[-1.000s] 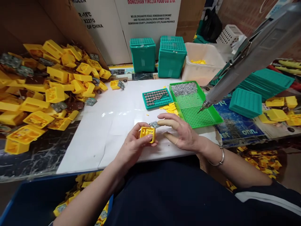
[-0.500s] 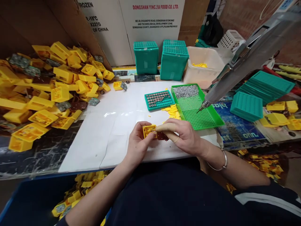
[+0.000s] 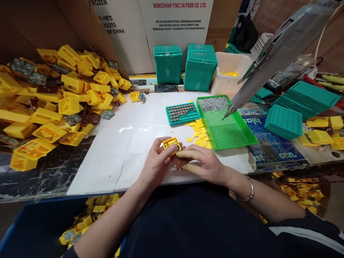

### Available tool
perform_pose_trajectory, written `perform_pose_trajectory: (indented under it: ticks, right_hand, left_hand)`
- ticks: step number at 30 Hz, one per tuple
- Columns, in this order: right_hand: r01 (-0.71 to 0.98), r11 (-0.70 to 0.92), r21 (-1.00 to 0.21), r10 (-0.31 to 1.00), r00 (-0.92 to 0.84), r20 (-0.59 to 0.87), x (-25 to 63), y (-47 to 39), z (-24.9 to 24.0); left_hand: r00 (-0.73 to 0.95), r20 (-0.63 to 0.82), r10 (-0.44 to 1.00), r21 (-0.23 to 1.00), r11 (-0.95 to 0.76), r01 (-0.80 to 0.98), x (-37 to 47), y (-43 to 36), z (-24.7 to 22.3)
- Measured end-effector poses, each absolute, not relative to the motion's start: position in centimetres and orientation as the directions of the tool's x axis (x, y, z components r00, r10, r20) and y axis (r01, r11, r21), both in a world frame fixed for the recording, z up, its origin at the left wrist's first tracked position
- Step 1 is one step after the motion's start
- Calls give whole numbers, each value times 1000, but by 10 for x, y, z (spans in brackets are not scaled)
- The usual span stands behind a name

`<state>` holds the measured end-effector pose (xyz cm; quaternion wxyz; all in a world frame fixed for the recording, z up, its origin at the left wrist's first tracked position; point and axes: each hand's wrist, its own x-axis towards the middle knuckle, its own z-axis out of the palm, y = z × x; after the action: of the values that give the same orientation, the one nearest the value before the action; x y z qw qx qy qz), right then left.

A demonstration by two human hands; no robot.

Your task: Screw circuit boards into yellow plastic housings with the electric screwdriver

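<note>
My left hand (image 3: 157, 161) grips a small open yellow housing (image 3: 171, 142), its thumb pressed on a dark round part at the housing's corner. My right hand (image 3: 205, 161), with covers on its fingertips, pinches a reddish-brown circuit board (image 3: 179, 163) just below the housing. Beyond the hands, a teal tray (image 3: 182, 114) holds rows of round metal parts. To its right lies a green tray (image 3: 233, 132) with small silver screws (image 3: 213, 104) at its far end. Flat yellow pieces (image 3: 200, 134) are scattered beside the green tray.
An electric screwdriver (image 3: 255, 75) hangs over the green tray. Yellow housings (image 3: 68, 105) are heaped at the left. Teal tray stacks (image 3: 168, 66) and a translucent bin (image 3: 228, 84) stand behind. A blue container (image 3: 34, 222) is below the table's left edge.
The brown board has tilted and shifted down and left with my right hand. The housing has turned slightly in my left hand. The screwdriver appears slightly higher and further left.
</note>
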<state>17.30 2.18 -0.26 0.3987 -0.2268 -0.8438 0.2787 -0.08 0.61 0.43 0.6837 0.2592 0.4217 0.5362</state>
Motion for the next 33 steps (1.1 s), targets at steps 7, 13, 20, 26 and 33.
perform_pose_trajectory:
  ticks: [7,13,20,26,33]
  right_hand:
    - [211,831,-515,526,-596,606,174,19,-6]
    - [285,873,-397,485,-600,636,170,25,-7]
    - [377,923,-78,332,-676,658,168,22,0]
    - [430,863,-263,496,-631,596,164,24,4]
    - [453,815,-361,578,-668,469,164,35,3]
  left_hand:
    - [123,-248,961,833,276,-480,0,0,-1]
    - [121,-146,982,891,184,-415,1,-6,-13]
    - [25,-156,987,898,152,-413,2,-5,-12]
    - [128,-262,956,815,291,-501,0,-5,-12]
    - [177,-270,946,727,321,-607,-1,-2,-7]
